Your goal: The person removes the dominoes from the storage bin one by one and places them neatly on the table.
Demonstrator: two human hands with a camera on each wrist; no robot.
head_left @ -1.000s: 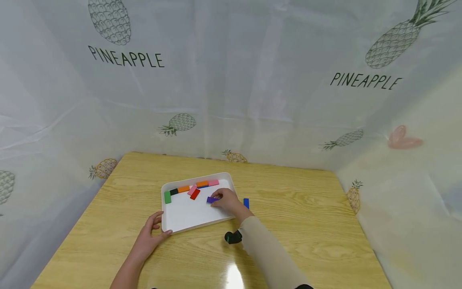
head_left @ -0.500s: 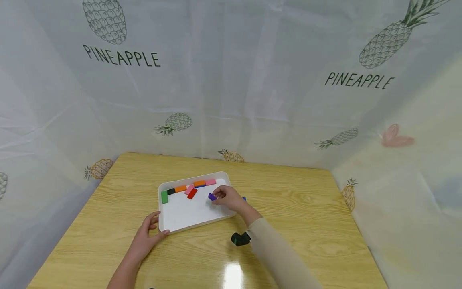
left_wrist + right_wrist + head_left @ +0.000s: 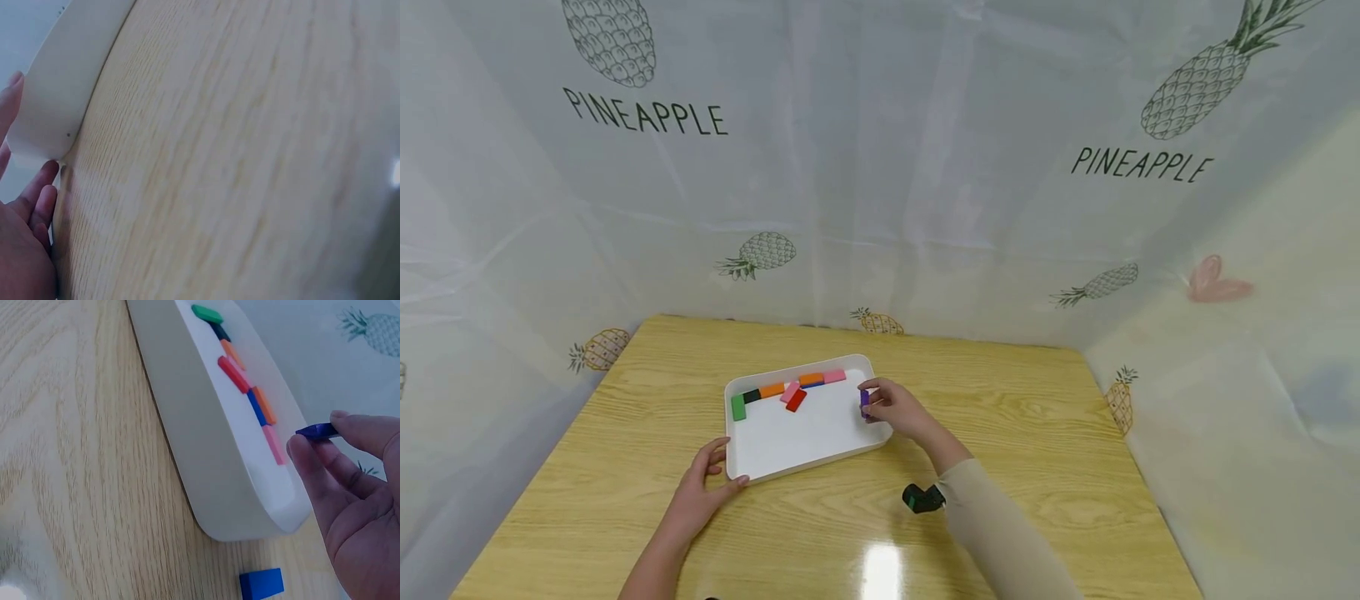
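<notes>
A white rectangular tray rests on the wooden table. My right hand pinches a purple block between thumb and fingertips, over the tray's right end. In the head view the block stands upright on its narrow end. At the near left corner of the tray, my left hand has its thumb at the front edge and its loosely bent fingers along the left side. Along the tray's far wall runs a row of blocks: green, black, orange, pink and others. A red block lies askew beside them.
Outside the tray's right end, a blue block lies on the table. A black device sticks out by the right sleeve. Behind the table hangs a pale curtain printed with pineapples.
My right hand has moved right, lifting the purple block and turning it from lying flat to upright. The left hand has stayed at the tray's corner. The view has shifted slightly.
</notes>
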